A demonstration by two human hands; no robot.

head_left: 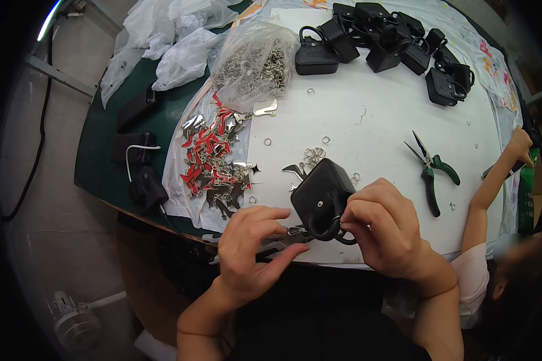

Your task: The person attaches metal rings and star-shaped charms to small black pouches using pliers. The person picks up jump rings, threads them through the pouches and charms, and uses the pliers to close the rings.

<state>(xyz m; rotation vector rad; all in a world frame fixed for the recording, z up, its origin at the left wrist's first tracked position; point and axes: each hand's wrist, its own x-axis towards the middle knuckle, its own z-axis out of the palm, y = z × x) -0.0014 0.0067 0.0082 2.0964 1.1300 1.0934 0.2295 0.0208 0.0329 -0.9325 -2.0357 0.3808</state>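
A small black box-shaped handbag (320,189) stands tilted at the table's near edge. My right hand (386,228) is closed in a pinch at its looped black handle (328,230); a small bit of metal shows by the fingertips. My left hand (256,249) is open, thumb and fingers apart, to the left of the handle. Between its fingertips and the handle hangs a small metal piece (295,230), too small to make out. Beside the bag lie silver charms (293,171) and a little heap of metal rings (313,156).
Red and silver charms (208,147) are heaped at left, below a clear bag of metal hardware (253,63). Green-handled pliers (430,171) lie open at right. Several black mini handbags (317,59) stand at the back. Another person's arm (486,189) rests on the right edge.
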